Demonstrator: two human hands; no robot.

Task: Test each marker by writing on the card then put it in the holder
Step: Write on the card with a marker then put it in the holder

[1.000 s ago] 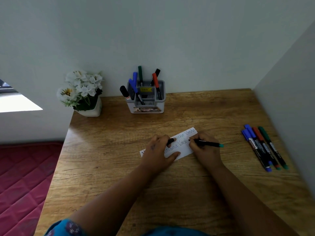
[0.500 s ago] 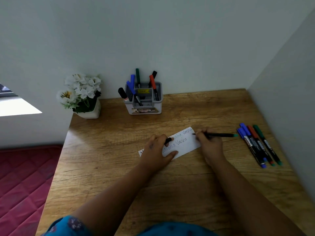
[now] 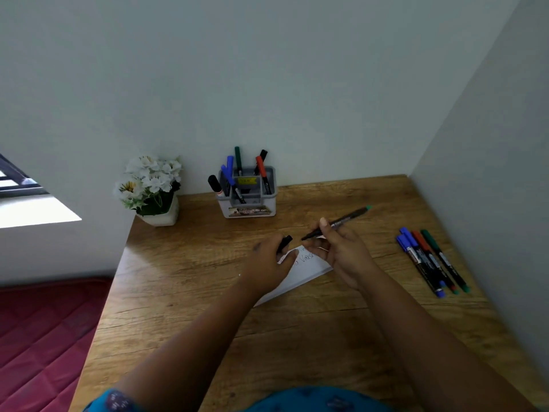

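The green-ended marker (image 3: 341, 222) is up off the desk, pinched in the right hand (image 3: 341, 252) between thumb and fingertips, tip pointing left toward the black cap (image 3: 284, 242). That cap is pinched in the fingers of the left hand (image 3: 271, 263), its open end facing the tip; a small gap separates the two. Both hands hover just above the white card (image 3: 309, 270), which lies flat on the wooden desk (image 3: 184, 278).

Both forearms reach in from the bottom edge, the left one crossing the card's near-left portion. Only a scrap of handwriting shows between the hands; the rest is covered, and it is too small to read fully. Whether the left hand's lower fingers touch the card, I cannot tell.

Behind, against the wall, the grey holder (image 3: 248, 200) stands with several markers upright in it. To its left sits a white flower pot (image 3: 153, 193). At the right lies a row of four capped markers (image 3: 429, 258), side by side, well apart from the card.
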